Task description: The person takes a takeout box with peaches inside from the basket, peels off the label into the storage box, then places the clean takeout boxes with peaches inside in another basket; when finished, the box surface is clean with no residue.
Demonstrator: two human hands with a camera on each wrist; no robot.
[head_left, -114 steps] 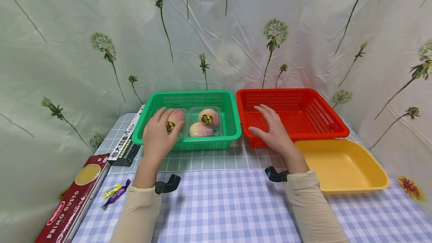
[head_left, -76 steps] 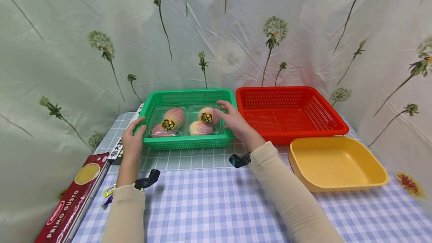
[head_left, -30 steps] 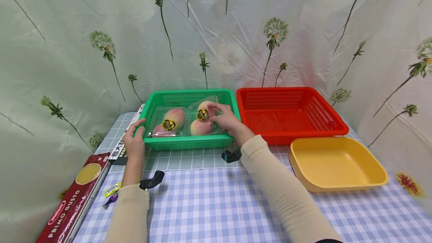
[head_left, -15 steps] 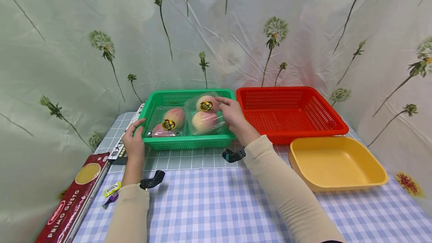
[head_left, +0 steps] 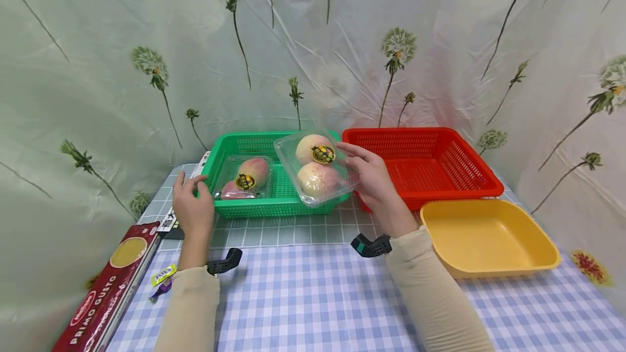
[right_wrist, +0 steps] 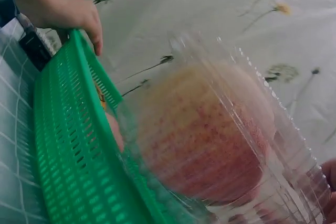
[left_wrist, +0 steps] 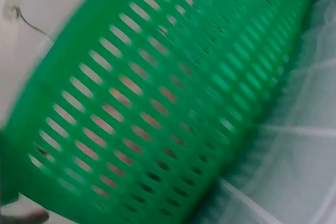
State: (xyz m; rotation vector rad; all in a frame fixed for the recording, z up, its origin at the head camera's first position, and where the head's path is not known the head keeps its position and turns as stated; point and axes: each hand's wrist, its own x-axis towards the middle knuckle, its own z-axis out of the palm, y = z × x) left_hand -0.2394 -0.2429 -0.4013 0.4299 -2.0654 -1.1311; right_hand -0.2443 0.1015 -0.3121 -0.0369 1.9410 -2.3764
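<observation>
My right hand [head_left: 374, 181] pinches the right edge of a clear plastic box [head_left: 288, 148], raised and tilted above the right part of the green basket [head_left: 274, 209]. Inside the box are two pink-and-yellow peaches [head_left: 318, 181], with a black and gold sticker on the lid. In the right wrist view, one peach [right_wrist: 205, 135] fills the middle behind the clear plastic. My left hand [head_left: 193, 205] holds the basket's left rim, its fingers hooked over it in the right wrist view. A second clear box [head_left: 266, 192] of peaches lies in the basket's left half.
A red basket [head_left: 425, 197] stands right of the green one, with a yellow tray [head_left: 489, 238] in front of it. At the left lie a dark red pasta pack [head_left: 102, 292], a black and white pasta box [head_left: 171, 227], and yellow and purple wrapped sweets [head_left: 163, 281].
My right hand has taken hold of the right-hand peach box, lifted it out of the green basket and drawn it rightward. My left hand has moved from above the left box to the basket's rim.
</observation>
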